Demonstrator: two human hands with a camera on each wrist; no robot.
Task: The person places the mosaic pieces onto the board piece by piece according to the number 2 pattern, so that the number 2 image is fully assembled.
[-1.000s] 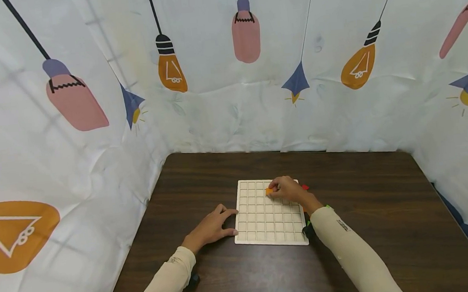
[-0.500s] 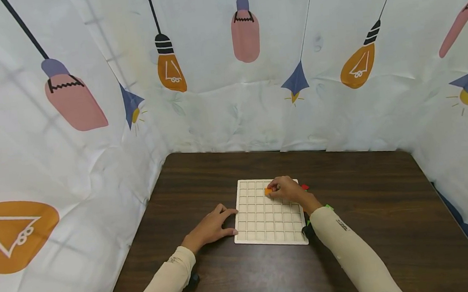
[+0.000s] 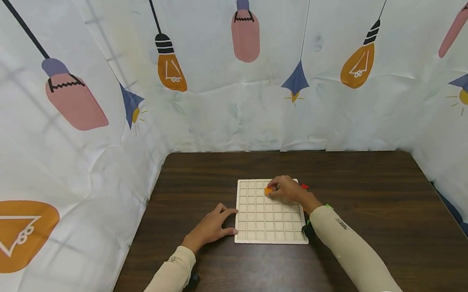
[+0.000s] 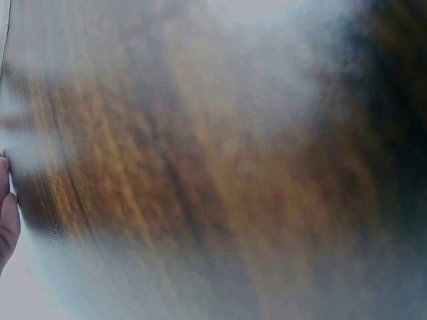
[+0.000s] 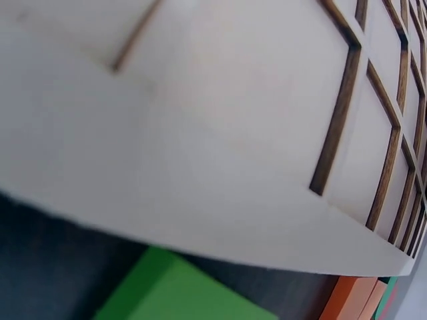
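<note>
A square, pale wooden grid board (image 3: 262, 224) lies on the table, with grooves cut between its squares. My right hand (image 3: 288, 189) reaches over its far right part and pinches a small orange block (image 3: 268, 191) against the board near the far edge. At the board's left edge, my left hand (image 3: 211, 227) rests with thumb and forefinger spread, their tips touching the rim. The left wrist view catches only the fingertips (image 4: 7, 217) of that hand at its left border. Close up, the right wrist view has the grooved board (image 5: 220, 167), without the right hand.
Along the board's right side lie a green block (image 5: 180, 293), an orange block (image 5: 348, 298) and a red piece (image 3: 305, 186), partly hidden by the right arm in the head view. The dark wooden table (image 3: 389, 206) meets a white printed curtain (image 3: 223, 114) at the back.
The orange block and the right fingertips have shifted very slightly left on the board. The left hand has stayed in place.
</note>
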